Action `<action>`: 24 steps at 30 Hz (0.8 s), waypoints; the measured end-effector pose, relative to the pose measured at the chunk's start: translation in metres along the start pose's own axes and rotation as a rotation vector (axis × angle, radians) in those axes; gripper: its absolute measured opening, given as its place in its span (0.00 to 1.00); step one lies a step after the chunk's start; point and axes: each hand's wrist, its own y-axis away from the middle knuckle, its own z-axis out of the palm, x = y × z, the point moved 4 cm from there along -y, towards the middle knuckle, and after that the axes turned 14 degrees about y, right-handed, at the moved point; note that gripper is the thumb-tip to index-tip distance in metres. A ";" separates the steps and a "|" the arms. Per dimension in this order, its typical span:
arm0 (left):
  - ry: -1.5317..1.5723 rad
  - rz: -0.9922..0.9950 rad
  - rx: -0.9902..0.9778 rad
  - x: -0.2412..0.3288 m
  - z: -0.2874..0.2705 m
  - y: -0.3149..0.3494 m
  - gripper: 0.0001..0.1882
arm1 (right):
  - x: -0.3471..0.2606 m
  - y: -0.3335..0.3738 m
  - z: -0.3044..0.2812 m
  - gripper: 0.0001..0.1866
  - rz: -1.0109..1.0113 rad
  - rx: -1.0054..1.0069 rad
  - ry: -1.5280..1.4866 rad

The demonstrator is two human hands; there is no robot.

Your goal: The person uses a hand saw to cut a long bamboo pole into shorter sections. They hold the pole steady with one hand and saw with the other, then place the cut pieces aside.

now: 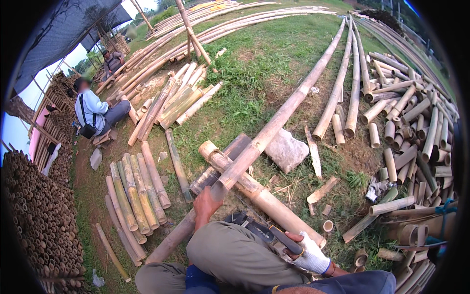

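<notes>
My bare left hand (207, 205) is wrapped round a long bamboo pole (293, 108), which runs from beside my left knee toward the far right. Close to that hand, the pole's outline steps; whether it is cut through there, I cannot tell. A thicker bamboo log (267, 198) lies underneath, crossing it. My right hand (310, 254), in a white glove, is closed on the dark handle of a black tool (284, 241) with a yellowish edge. The tool is beside my raised knee, and its exact kind is unclear.
Cut bamboo pieces (132, 188) lie in a row at left, with a large stack (39, 225) beyond. More cut lengths (406, 112) heap up at right. A pale stone (288, 151) sits beside the pole. A seated person (93, 108) is at far left, another behind.
</notes>
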 end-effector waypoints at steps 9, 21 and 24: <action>-0.001 0.044 -0.018 0.002 0.008 -0.003 0.38 | 0.005 0.007 0.007 0.29 0.053 0.014 -0.140; -0.031 0.021 -0.034 -0.004 0.003 0.001 0.40 | 0.011 0.013 0.001 0.31 0.044 -0.065 -0.084; -0.029 -0.027 -0.045 -0.004 -0.004 0.003 0.40 | 0.010 0.004 0.010 0.30 0.050 0.008 -0.092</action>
